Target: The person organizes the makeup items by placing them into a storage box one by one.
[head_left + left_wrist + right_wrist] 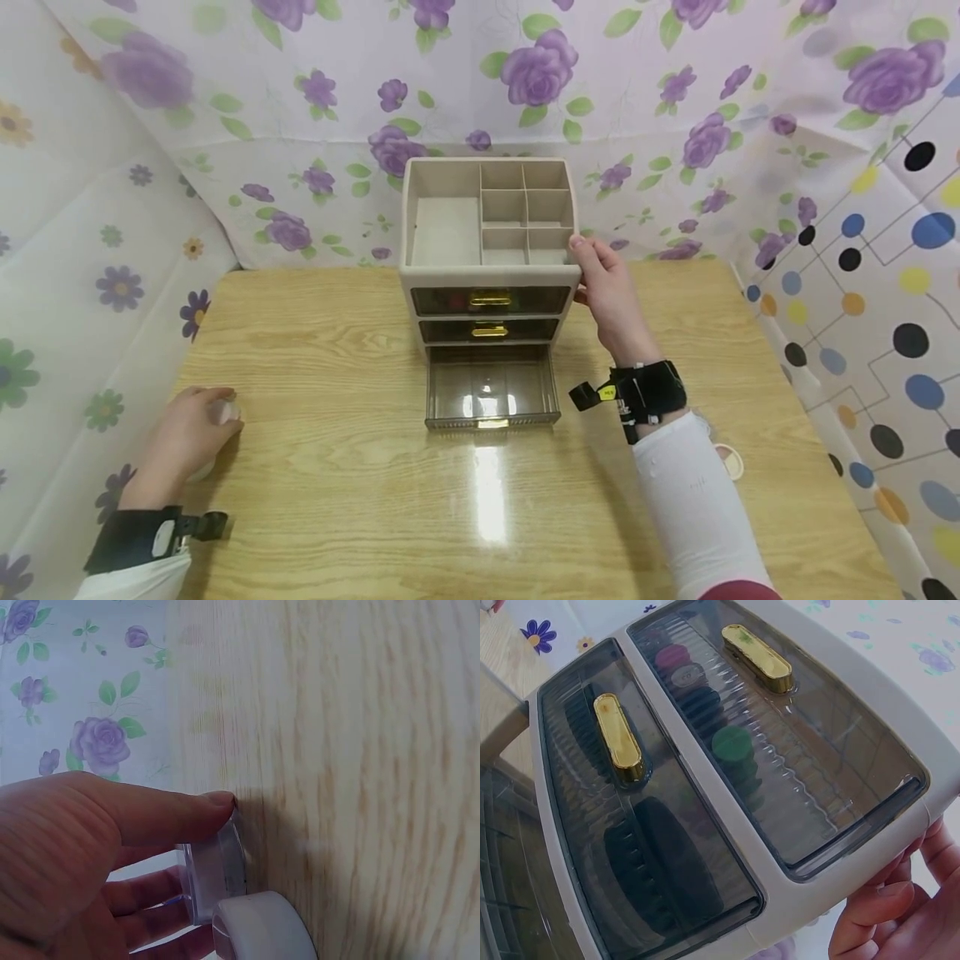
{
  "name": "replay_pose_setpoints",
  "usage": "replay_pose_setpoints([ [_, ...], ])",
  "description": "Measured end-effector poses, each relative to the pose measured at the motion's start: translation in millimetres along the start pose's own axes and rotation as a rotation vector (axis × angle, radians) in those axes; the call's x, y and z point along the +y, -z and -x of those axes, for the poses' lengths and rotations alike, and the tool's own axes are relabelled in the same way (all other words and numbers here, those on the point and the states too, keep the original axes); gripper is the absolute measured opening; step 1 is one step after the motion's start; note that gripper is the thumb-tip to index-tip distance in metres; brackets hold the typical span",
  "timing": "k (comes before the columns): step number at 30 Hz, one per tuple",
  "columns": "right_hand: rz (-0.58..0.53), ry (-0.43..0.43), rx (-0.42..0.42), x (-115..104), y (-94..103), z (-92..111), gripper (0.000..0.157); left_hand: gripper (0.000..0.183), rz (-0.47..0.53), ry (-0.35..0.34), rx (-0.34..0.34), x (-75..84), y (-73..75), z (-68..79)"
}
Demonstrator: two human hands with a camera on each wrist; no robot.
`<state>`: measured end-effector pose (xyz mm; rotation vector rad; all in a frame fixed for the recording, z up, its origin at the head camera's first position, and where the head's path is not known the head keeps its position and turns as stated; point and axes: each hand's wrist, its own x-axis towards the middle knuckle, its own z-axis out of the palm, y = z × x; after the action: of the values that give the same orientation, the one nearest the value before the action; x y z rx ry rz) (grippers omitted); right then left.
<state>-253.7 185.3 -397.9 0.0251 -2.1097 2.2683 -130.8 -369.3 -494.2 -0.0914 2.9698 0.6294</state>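
A cream desktop drawer organizer point(491, 271) stands at the table's far side, with an open-topped compartment tray above. Its bottom drawer point(491, 387), smoky and see-through, is pulled out and shows nothing inside; the upper two are closed. My right hand point(611, 300) grips the organizer's right side near the top rim, fingers curled in the right wrist view. At the table's left, my left hand point(187, 433) holds a small clear round jar point(214, 877) between thumb and fingers. A second round jar point(262, 926) with a whitish side lies right beside it.
Through the top drawer's front point(780, 750) appear several round coloured items, one green. Dark shapes fill part of the middle drawer point(645, 817). A small round item point(729, 461) lies beside my right sleeve on the wooden table point(337, 500). Patterned cloth point(322, 192) hangs around the table.
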Motion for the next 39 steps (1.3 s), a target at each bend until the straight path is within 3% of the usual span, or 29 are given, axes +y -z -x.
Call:
replay_pose_setpoints([
  [15, -0.01, 0.013, -0.007, 2, -0.9, 1, 0.027, 0.055, -0.011, 0.011, 0.047, 1.2, -1.1, 2.9],
  [19, -0.011, 0.022, -0.011, 2, -0.5, 1, 0.028, 0.056, 0.011, -0.028, 0.072, 10.3, -1.0, 2.9],
  [23, -0.017, 0.028, -0.01, 2, -0.1, 1, 0.029, 0.056, 0.048, -0.13, 0.094, 32.9, -0.5, 2.5],
  [33, 0.001, 0.021, -0.017, 1, -1.5, 2, 0.029, 0.051, 0.116, -0.444, 0.089, 115.6, 0.3, 7.2],
  [39, -0.004, 0.024, -0.016, 2, -0.6, 0, 0.03, 0.05, 0.165, -0.562, 0.064, 156.5, -6.1, 4.2],
])
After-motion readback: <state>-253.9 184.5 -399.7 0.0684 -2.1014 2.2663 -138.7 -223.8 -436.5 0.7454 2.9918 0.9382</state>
